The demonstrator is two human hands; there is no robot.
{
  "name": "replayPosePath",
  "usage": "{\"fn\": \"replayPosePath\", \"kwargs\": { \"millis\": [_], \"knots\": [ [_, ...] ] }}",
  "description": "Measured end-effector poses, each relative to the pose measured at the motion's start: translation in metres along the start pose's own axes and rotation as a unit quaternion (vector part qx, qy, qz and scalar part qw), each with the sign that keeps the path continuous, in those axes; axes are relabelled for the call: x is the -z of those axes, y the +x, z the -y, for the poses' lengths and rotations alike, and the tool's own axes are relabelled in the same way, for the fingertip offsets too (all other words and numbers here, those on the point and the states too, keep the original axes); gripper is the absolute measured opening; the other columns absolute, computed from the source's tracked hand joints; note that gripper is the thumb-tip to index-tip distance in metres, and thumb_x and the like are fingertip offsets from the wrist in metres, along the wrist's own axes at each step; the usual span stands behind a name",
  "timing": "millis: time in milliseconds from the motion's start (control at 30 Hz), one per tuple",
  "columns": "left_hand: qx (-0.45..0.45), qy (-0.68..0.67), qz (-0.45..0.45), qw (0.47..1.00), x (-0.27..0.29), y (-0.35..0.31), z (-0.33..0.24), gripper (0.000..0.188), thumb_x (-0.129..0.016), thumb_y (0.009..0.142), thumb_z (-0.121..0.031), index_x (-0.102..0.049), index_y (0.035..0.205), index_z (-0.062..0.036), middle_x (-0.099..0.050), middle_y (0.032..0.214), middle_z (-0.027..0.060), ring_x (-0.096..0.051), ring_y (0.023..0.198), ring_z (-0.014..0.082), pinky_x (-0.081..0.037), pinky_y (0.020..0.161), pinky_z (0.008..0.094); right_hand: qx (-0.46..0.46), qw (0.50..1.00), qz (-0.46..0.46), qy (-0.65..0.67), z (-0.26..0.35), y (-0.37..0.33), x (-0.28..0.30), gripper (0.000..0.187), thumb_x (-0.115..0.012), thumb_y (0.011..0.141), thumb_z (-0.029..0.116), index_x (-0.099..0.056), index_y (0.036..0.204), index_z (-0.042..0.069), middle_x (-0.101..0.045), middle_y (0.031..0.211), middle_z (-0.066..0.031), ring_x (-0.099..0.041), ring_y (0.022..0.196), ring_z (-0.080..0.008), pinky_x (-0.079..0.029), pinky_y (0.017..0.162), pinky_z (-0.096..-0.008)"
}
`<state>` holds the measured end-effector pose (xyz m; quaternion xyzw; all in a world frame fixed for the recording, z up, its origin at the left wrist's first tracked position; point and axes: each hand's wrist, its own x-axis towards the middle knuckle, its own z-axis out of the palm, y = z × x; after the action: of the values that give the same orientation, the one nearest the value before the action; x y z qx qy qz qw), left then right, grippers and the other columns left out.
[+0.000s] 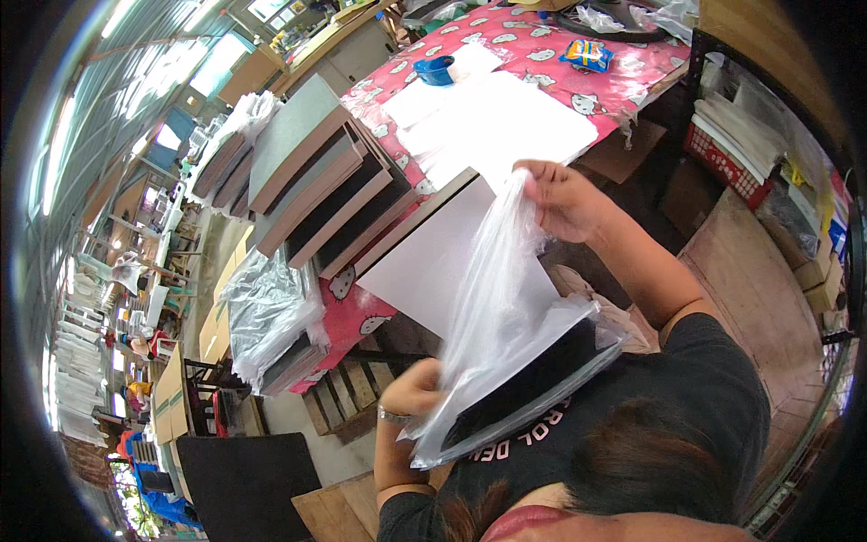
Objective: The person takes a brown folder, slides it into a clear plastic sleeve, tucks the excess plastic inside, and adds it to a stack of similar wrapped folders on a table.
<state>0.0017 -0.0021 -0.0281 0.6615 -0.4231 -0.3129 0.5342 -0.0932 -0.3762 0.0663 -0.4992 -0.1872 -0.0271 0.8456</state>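
Observation:
A clear plastic bag (492, 271) stretches between my two hands in front of my chest. My right hand (564, 199) is raised and pinches its gathered upper end. Lower and to the left, my left hand (411, 388), with a band on the wrist, is closed on the bag's side. A flat black area (533, 379) shows at the bag's lower part; whether it is a panel inside or my dark shirt behind, I cannot tell. Just beyond the bag, a white-faced panel (424, 253) with a brown edge leans at the table's near side.
Several dark panels with brown edges (316, 181) are stacked at the table's left, beside plastic-wrapped ones (271, 298). White sheets (506, 126), a blue tape roll (434, 70) and a blue packet (587, 55) lie on the pink tablecloth (379, 86). A red crate (722, 163) stands at right.

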Motion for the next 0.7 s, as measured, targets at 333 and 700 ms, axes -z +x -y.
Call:
{"fn": "replayPosePath", "kwargs": {
  "millis": [333, 700],
  "knots": [
    [0.096, -0.28, 0.047, 0.954, 0.026, 0.006, -0.025, 0.041, -0.072, 0.072, -0.008, -0.059, 0.109, 0.0046, -0.065, 0.105, 0.014, -0.063, 0.095, 0.0217, -0.05, 0.084, 0.0375, 0.004, 0.996, 0.07, -0.061, -0.015, -0.007, 0.026, 0.022, -0.063, 0.089, 0.019, -0.057, 0.103, 0.004, -0.067, 0.091, -0.0064, -0.063, 0.082, -0.0133, -0.05, 0.069, -0.0275],
    [-0.042, -0.153, -0.408, 0.899, 0.06, 0.08, -0.012, 0.028, -0.055, 0.082, -0.014, -0.058, 0.105, 0.0015, -0.066, 0.087, 0.0146, -0.062, 0.086, 0.023, -0.048, 0.077, 0.0315, 0.065, 0.931, -0.17, -0.316, -0.028, 0.024, 0.034, 0.039, -0.056, 0.074, -0.001, -0.053, 0.112, 0.004, -0.051, 0.098, -0.0105, -0.057, 0.079, -0.0191, -0.048, 0.071, -0.0302]
  ]
}}
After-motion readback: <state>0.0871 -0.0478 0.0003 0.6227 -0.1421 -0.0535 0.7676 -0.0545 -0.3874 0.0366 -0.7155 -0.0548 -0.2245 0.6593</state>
